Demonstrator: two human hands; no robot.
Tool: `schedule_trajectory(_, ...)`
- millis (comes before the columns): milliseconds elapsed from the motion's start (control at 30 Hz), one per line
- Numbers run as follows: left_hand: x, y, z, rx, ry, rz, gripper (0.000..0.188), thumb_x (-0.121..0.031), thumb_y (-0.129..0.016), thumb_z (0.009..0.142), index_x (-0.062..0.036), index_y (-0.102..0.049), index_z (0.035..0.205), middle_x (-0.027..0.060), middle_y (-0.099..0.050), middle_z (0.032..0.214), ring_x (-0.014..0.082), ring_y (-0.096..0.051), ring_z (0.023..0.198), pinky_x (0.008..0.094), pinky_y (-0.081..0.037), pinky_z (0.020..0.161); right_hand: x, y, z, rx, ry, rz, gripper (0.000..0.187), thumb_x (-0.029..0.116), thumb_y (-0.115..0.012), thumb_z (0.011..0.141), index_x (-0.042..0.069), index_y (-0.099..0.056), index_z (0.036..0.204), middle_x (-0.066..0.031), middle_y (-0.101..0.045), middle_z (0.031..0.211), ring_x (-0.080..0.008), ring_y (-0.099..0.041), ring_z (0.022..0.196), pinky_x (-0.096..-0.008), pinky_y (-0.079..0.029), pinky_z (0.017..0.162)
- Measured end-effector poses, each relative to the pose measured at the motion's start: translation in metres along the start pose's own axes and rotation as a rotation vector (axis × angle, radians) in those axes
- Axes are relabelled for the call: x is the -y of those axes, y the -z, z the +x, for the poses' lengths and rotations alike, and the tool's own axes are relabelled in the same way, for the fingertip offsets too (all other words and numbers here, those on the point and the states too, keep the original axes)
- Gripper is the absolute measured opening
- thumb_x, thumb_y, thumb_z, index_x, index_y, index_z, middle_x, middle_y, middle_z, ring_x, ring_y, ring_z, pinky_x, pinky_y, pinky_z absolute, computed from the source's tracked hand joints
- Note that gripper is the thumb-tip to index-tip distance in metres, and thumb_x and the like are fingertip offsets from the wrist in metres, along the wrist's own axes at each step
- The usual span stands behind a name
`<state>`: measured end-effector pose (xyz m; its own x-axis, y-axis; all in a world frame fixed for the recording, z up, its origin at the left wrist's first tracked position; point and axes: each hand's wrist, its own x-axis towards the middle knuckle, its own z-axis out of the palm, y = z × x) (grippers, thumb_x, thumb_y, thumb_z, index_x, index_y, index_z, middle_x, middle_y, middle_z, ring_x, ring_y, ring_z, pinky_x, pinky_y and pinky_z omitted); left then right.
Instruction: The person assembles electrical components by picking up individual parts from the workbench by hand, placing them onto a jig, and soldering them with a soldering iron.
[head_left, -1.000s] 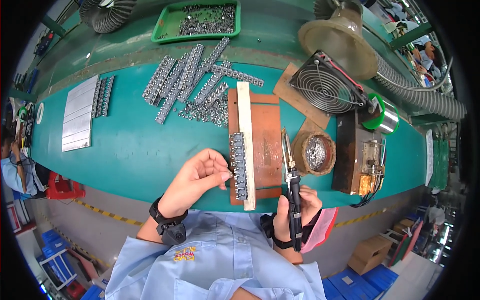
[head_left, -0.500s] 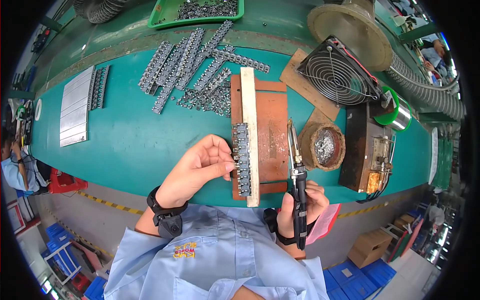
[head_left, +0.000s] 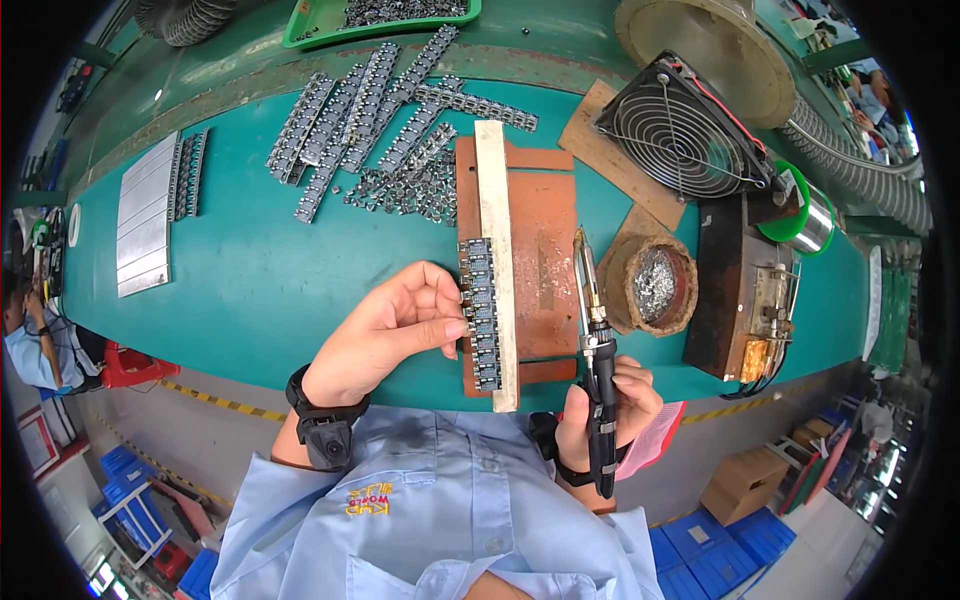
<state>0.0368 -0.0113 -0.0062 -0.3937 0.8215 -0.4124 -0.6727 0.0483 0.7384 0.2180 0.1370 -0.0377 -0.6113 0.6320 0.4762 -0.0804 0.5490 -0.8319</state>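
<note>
My left hand [head_left: 400,318] is closed in a pinch at the left edge of a circuit board strip [head_left: 481,318]. What its fingertips hold is too small or hidden to make out. The strip carries a row of dark chips and leans along a pale bar [head_left: 494,190] on a reddish-brown fixture plate [head_left: 542,260]. In my right hand [head_left: 630,400] is a black soldering iron [head_left: 601,400], gripped by its handle, with a thin metal tube running beside its shaft. Its tip points away from me, over the plate's right edge and apart from the strip.
Several board strips [head_left: 370,100] and a heap of small metal parts [head_left: 405,193] lie beyond my left hand. A round pot of solder scraps [head_left: 660,285], a fan [head_left: 680,130], a solder spool [head_left: 815,222] and a dark metal box [head_left: 720,290] stand to the right. Metal bars [head_left: 145,215] lie far left.
The whole view has shifted slightly. Both hands keep almost the same pose: the left pinching at the strip's edge, the right around the soldering iron.
</note>
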Motion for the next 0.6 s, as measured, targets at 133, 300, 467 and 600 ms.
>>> schedule_trajectory(133,-0.002,-0.004,0.001,-0.02,0.009,0.007,0.021,-0.003,-0.057,0.084,-0.0043,-0.045,0.102,0.0031,-0.057,0.086,0.0102,-0.055,0.077,0.023,-0.044,0.071,0.001,0.0,0.0,0.001,-0.009,0.003,0.044,0.021,-0.069,0.077,0.006,-0.037,0.103,-0.0115,-0.044,0.09,-0.0219,-0.047,0.084,-0.0327,-0.038,0.075)
schedule_trajectory(300,-0.002,-0.004,0.001,-0.023,0.0,-0.009,0.025,-0.003,-0.057,0.085,-0.0039,-0.044,0.105,0.0032,-0.057,0.086,0.0108,-0.055,0.077,0.0234,-0.044,0.071,0.002,0.0,-0.001,-0.004,-0.032,0.017,0.044,0.022,-0.069,0.077,0.006,-0.037,0.104,-0.0114,-0.044,0.091,-0.0215,-0.047,0.084,-0.0333,-0.039,0.076)
schedule_trajectory(467,0.0,0.001,0.002,-0.003,0.007,-0.013,0.025,-0.003,-0.057,0.084,-0.0034,-0.044,0.106,0.0037,-0.057,0.086,0.0111,-0.055,0.076,0.024,-0.045,0.071,0.012,-0.005,0.005,-0.084,-0.14,0.102,0.047,0.028,-0.07,0.076,0.006,-0.038,0.102,-0.01,-0.045,0.088,-0.02,-0.047,0.08,-0.0336,-0.039,0.075)
schedule_trajectory(600,0.002,0.003,0.004,0.016,0.0,-0.034,0.026,-0.004,-0.058,0.084,-0.0029,-0.043,0.106,0.004,-0.057,0.086,0.0112,-0.055,0.075,0.0241,-0.045,0.071,0.012,0.012,0.0,-0.012,-0.139,0.192,0.045,0.022,-0.073,0.072,0.006,-0.041,0.101,-0.0079,-0.048,0.083,-0.0204,-0.048,0.075,-0.034,-0.038,0.071)
